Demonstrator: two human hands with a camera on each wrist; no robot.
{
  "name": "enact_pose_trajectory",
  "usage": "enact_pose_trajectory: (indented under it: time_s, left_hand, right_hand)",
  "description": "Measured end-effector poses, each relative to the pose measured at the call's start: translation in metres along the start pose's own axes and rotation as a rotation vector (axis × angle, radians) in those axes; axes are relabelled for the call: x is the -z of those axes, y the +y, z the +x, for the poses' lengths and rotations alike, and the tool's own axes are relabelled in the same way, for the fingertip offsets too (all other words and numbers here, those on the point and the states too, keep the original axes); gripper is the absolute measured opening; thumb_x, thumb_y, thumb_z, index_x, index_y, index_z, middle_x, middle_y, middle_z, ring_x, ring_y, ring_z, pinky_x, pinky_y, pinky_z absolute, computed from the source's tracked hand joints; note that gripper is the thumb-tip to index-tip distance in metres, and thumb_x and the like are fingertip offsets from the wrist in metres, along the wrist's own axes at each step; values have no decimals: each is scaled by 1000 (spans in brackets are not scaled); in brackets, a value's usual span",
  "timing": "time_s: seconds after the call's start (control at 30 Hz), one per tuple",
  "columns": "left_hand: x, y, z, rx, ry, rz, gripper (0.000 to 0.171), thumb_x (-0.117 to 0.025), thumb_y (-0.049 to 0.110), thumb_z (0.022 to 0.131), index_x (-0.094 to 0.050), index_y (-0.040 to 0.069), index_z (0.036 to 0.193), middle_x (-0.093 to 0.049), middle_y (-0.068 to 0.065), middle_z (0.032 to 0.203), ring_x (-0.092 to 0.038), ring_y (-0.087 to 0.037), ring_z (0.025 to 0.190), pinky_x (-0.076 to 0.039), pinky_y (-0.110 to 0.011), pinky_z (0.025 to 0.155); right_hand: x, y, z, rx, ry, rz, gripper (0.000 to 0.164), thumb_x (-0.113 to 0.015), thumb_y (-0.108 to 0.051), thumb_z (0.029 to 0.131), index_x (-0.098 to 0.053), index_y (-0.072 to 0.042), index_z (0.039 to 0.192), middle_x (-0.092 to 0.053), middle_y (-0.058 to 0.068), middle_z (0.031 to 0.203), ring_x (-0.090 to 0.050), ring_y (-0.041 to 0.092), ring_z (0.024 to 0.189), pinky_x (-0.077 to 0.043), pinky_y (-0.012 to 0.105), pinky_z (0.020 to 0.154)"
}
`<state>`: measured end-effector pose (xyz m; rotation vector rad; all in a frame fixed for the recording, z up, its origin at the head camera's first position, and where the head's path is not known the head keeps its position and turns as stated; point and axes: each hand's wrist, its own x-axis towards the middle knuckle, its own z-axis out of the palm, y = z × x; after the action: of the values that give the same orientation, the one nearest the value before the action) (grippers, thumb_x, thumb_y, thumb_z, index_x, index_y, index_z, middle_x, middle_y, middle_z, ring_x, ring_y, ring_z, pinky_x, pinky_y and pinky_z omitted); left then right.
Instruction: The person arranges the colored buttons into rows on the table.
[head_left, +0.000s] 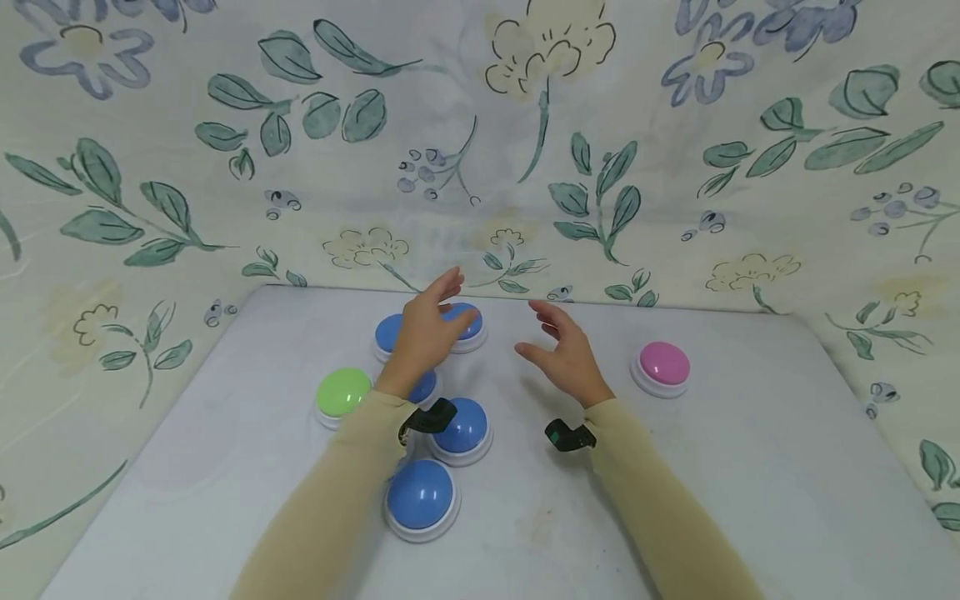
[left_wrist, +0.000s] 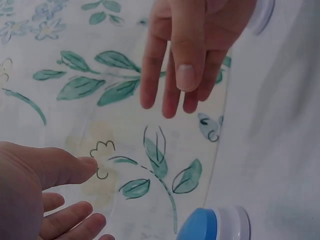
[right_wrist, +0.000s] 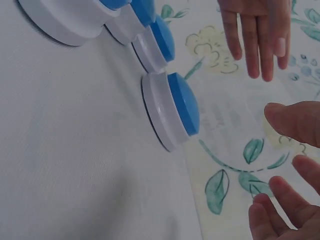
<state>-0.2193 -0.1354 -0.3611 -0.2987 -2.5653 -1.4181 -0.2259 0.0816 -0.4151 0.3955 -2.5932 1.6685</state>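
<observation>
Both hands hover over the table with fingers loosely extended, facing each other and holding nothing. The left hand (head_left: 429, 329) overlaps a far blue dome push button (head_left: 471, 320) in the head view, and its forearm covers parts of others. To its right, the right hand (head_left: 566, 354) stands over bare tabletop, thumb apart from the fingers. In the right wrist view, a blue button (right_wrist: 184, 105) on a thick white base lies left of the right hand (right_wrist: 292, 190). Below the left forearm sit more blue buttons, among them a near one (head_left: 420, 494).
A green button (head_left: 343, 393) sits left of the blue ones, partly behind the left sleeve. On the right side is a pink button (head_left: 664, 364). The white table (head_left: 525, 533) meets a flower-printed cloth wall (head_left: 480, 167) at the back and sides.
</observation>
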Motion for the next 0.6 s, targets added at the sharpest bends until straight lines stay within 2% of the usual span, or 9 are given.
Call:
enact_pose_trajectory:
  time_s: [0.2, 0.37, 0.6]
  left_hand:
    - [9, -11, 8, 28, -39, 125, 69, -70, 11, 93, -37, -2, 152, -48, -17, 151, -47, -32, 138, -43, -43, 112]
    - [15, -19, 15, 88, -98, 244, 70, -68, 17, 95, -34, 3, 155, -46, -16, 152, -45, -34, 139, -39, -49, 114]
    - [22, -33, 24, 111, -141, 308, 71, -68, 21, 95, -34, 4, 156, -48, -18, 150, -48, -35, 136, -41, -49, 112]
  right_hand:
    - [-11, -2, 11, 13, -21, 25, 66, -75, -12, 90, -46, -11, 149, -45, 8, 153, -43, 27, 139, -38, 40, 115]
    - [-18, -3, 21, 51, -35, 43, 65, -75, -11, 91, -47, -11, 149, -46, 7, 152, -45, 25, 138, -39, 37, 115]
    - [-27, -4, 34, 31, -69, 38, 66, -75, -12, 91, -45, -12, 150, -44, 6, 154, -44, 25, 140, -40, 36, 114]
